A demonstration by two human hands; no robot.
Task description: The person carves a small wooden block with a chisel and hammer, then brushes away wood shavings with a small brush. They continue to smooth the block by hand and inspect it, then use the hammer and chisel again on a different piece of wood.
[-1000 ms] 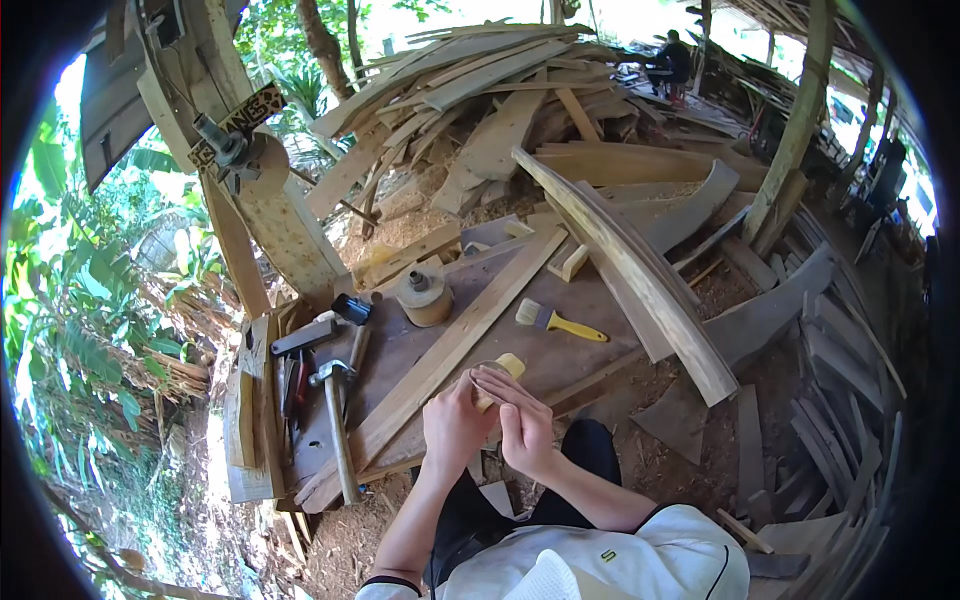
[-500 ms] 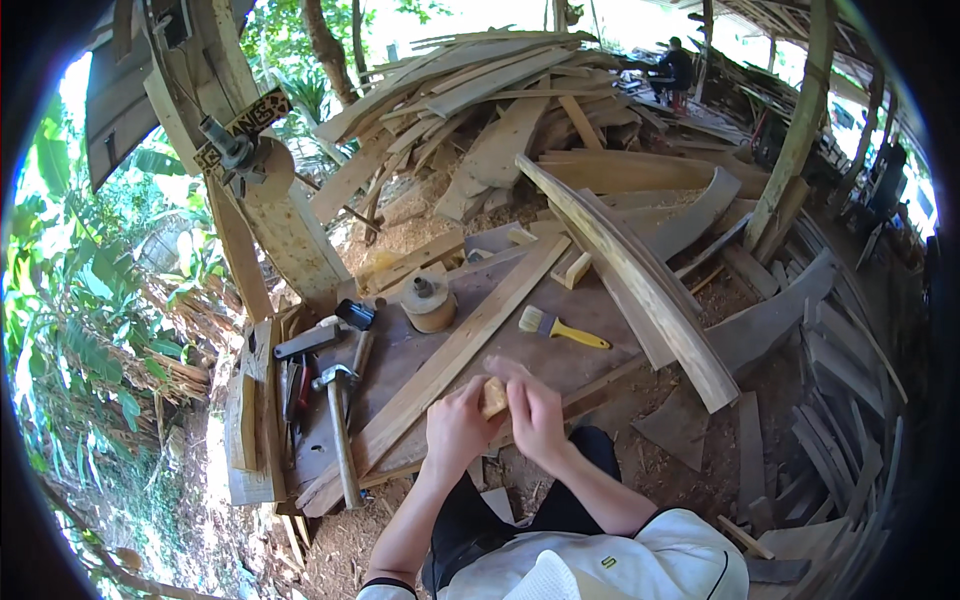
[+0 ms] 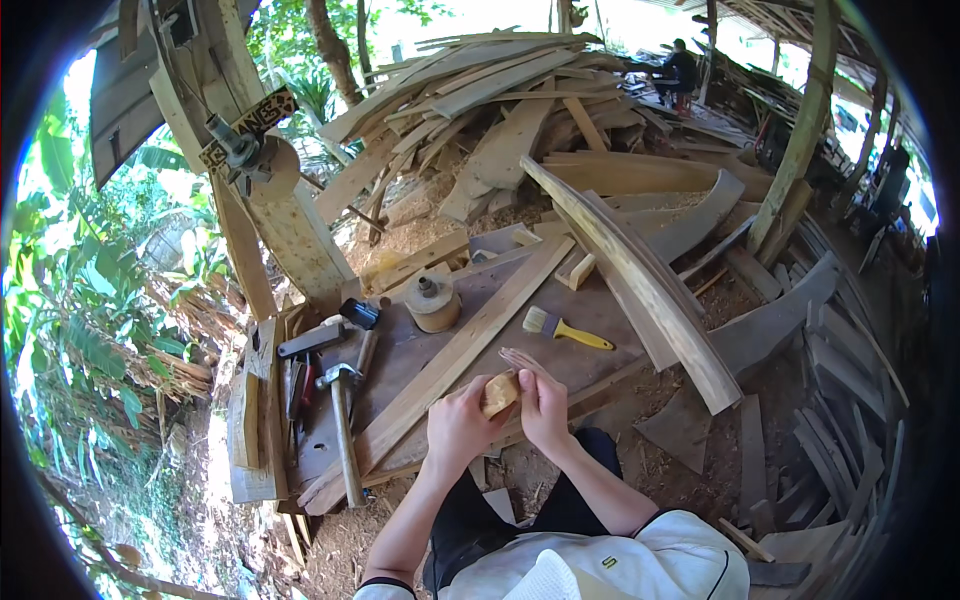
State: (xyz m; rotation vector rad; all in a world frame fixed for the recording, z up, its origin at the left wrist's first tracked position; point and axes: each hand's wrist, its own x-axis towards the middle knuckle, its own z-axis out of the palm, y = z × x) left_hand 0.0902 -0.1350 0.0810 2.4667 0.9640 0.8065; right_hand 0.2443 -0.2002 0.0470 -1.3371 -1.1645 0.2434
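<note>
Above my lap, my left hand is closed on a small pale wooden block, thumb and fingers round it. My right hand is closed beside the block, pinching a thin, pale, flat piece that I cannot make out. Both hands are over the worktable's near edge, close to a long plank lying diagonally on it. A yellow-handled brush lies beyond my right hand. Left of the plank lie a hammer, a dark metal tool and red-handled tools.
A cylindrical wooden piece with a metal top stands on the worktable. Long curved boards lie at the right. A big plank pile, wooden posts and a seated person are behind. Plants fill the left.
The block has turned and shows more between my hands. My right hand has shifted a little rightward off the top of it, with the thin piece now angled up beyond it.
</note>
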